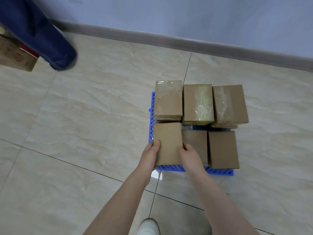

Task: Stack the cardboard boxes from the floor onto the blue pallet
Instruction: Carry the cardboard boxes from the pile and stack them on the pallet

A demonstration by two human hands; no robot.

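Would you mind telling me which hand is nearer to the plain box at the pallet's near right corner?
Right. The right hand grips the held box on its right side, nearer the corner box; the left hand grips the opposite side, farther off.

We count gripped box (168, 143) 1 | other boxes (168, 99) (198, 102) (228, 104) (194, 141) (222, 148) in plain view 5, right of and beyond our grip | blue pallet (220, 172) 1, beneath | left hand (150, 155), right hand (188, 156) 2 | printed carton (17, 56) 1, far left | white shoe (149, 227) 1

Matt brown cardboard boxes (168, 143), some under glossy crinkled tape (202, 102); blue plastic lattice pallet (220, 172); polished marble-look floor tiles (84, 116).
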